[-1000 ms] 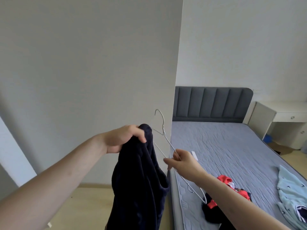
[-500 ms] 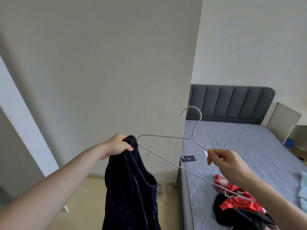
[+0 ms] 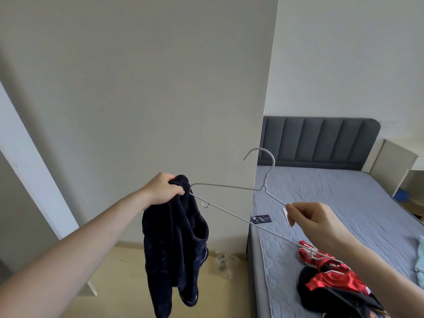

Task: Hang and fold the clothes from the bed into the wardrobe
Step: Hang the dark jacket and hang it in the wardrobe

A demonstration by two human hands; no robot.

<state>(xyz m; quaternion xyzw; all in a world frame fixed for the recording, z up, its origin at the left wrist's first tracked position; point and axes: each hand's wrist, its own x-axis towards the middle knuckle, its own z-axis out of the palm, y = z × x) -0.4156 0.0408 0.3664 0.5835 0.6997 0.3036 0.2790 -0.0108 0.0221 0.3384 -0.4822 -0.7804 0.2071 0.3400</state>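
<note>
Head view: left hand (image 3: 161, 188) out in front of a pale wall, fingers bunched round the top of a dark navy garment (image 3: 176, 244) hanging above the floor; right hand (image 3: 314, 220) pinching the sloping arm of a white wire hanger (image 3: 231, 188), its left tip touching the garment just beside the left hand. To the right, a grey bed (image 3: 332, 203) carrying a red and black pile of clothes (image 3: 330, 281) and a light blue piece (image 3: 420, 258) at the edge.
</note>
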